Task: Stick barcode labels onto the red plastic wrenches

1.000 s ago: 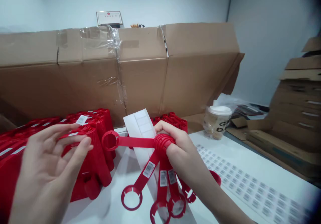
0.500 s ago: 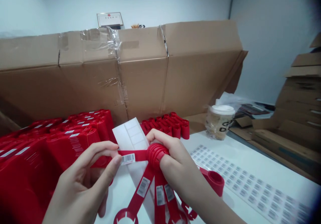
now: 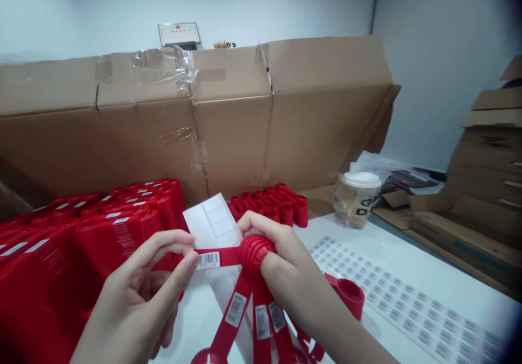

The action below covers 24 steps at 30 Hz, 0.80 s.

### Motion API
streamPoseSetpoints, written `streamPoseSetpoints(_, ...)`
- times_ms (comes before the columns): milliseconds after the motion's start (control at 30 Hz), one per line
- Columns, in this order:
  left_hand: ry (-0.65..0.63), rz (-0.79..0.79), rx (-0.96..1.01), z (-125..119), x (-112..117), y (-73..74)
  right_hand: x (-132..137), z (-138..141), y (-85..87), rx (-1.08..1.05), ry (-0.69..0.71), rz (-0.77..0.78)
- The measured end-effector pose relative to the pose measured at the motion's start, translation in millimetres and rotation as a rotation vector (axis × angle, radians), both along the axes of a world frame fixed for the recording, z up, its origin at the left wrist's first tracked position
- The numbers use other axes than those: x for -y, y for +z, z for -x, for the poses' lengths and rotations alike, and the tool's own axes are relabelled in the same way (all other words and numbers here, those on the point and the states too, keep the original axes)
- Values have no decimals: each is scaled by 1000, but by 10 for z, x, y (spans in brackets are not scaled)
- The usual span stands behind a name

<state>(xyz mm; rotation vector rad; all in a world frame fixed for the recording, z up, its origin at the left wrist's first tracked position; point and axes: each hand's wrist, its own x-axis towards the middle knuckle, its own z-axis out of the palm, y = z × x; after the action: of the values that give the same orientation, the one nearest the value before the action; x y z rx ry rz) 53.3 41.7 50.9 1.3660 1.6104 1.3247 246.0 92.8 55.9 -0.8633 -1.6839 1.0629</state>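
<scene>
My right hand (image 3: 281, 255) is closed around a fanned bunch of red plastic strips (image 3: 229, 325); their stacked rings sit at its fingers, and several carry white barcode labels. One labelled strip (image 3: 229, 256) points left from the bunch. My left hand (image 3: 142, 288) pinches the outer end of that strip between thumb and forefinger, beside its barcode label (image 3: 208, 260). A white label backing sheet (image 3: 218, 223), with blank label outlines, stands tilted behind the strips and runs down beneath them. The right palm is hidden.
Stacks of labelled red strips (image 3: 134, 212) fill the left side. More red pieces (image 3: 269, 204) lie behind my right hand, and a red roll (image 3: 350, 293) beside my forearm. A barcode sheet (image 3: 408, 299) and bagged cup (image 3: 359, 198) are at right. Cardboard (image 3: 232, 136) walls the back.
The hanging strips have swung slightly to the right and down. My left finger and thumb stay at the labelled strip's end, which sits slightly lower. The right hand keeps its hold.
</scene>
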Motion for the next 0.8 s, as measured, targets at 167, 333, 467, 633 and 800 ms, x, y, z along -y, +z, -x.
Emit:
streamPoseSetpoints(167, 5, -13, -4, -4, -29, -25, -9, 3, -7, -6, -3, 10)
streamPoseSetpoints(333, 27, -42, 21, -88, 4, 11, -4, -1, -17, -2, -10, -2)
streamPoseSetpoints(467, 2, -48, 23, -29, -42, -49, -13, 0, -14, 3, -8, -13)
streamPoseSetpoints(633, -9, -68, 49, -22, -89, -71, -24, 11, -15, -11, -16, -10)
streamPoseSetpoints(800, 43, -109, 65, -215, -53, 4, -24, 15, -24, -23, -25, -8)
